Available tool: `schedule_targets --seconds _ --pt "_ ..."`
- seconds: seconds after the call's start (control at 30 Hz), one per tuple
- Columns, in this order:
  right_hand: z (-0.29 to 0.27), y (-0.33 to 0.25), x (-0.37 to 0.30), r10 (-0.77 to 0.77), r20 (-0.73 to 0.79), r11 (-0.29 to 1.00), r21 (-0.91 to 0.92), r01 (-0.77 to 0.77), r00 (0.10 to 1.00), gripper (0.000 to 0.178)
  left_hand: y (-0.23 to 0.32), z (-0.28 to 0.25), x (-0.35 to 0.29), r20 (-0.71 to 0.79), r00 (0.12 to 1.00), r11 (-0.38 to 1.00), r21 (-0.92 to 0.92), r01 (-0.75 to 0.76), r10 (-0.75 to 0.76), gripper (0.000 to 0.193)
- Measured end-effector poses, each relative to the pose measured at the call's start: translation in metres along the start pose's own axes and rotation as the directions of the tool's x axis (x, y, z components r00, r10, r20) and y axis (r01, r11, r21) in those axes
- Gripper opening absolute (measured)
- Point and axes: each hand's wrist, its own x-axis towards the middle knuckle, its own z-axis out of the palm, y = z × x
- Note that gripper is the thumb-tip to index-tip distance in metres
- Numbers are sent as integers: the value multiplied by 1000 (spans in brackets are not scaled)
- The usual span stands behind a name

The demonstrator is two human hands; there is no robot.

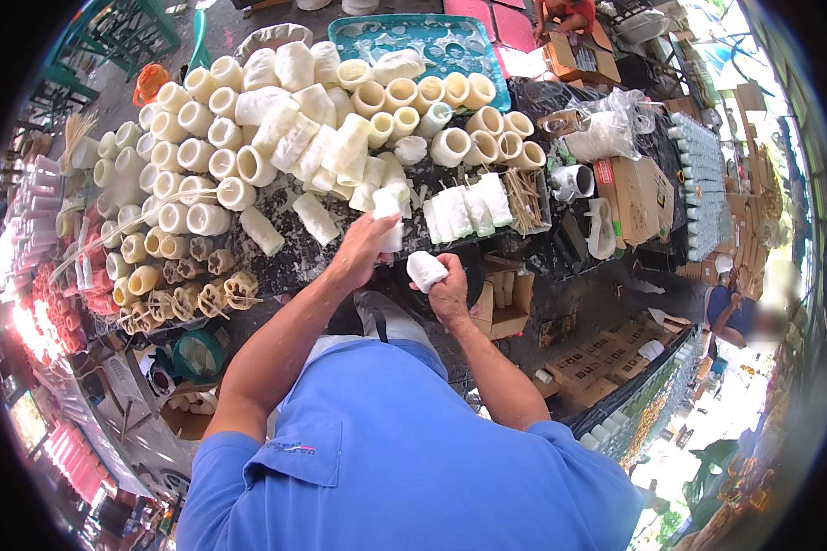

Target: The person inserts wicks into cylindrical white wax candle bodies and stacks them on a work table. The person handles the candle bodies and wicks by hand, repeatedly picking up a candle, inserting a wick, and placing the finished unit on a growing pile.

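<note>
My left hand (362, 250) is closed around the side of an upright white waxy cylinder (390, 236) at the table's near edge. In my right hand (450, 294) is a shorter white waxy piece (424, 270) with a rounded end, held between thumb and fingers just in front of my body. To the right of the left hand lies a row of several white cylinders (469, 209), side by side. Two loose whitish cylinders, one of them a tilted one (315, 219), rest on the dark table left of my hands. Beyond them is a heap of white cylinders (294, 138).
Hollow cream-coloured cups (193, 151) crowd the table's left side. A teal tray (413, 32) with white residue stands at the back. Thin sticks (526, 197) fill a box on the right, near a cardboard box (636, 195). Another person (570, 14) sits at the far side.
</note>
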Motion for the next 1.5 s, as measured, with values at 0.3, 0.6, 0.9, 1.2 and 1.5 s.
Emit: schedule_targets --seconds 0.3,0.6,0.9,1.2,1.5 --pt "-26 32 -4 84 -134 975 216 -54 987 29 10 133 79 -42 992 848 524 -83 123 43" --pt "-37 25 8 71 -138 939 344 -20 988 34 4 139 96 -156 985 804 593 37 69 53" --pt "-42 18 19 105 -128 952 299 -63 986 27 -6 125 101 -151 984 859 512 -5 96 68" --pt "-4 -8 29 -214 -242 935 -332 127 946 31 -13 30 -16 118 928 546 779 -307 352 52" --pt "120 -49 27 -536 259 685 -423 593 804 27 -52 -60 -20 -560 703 818 572 -56 439 31"
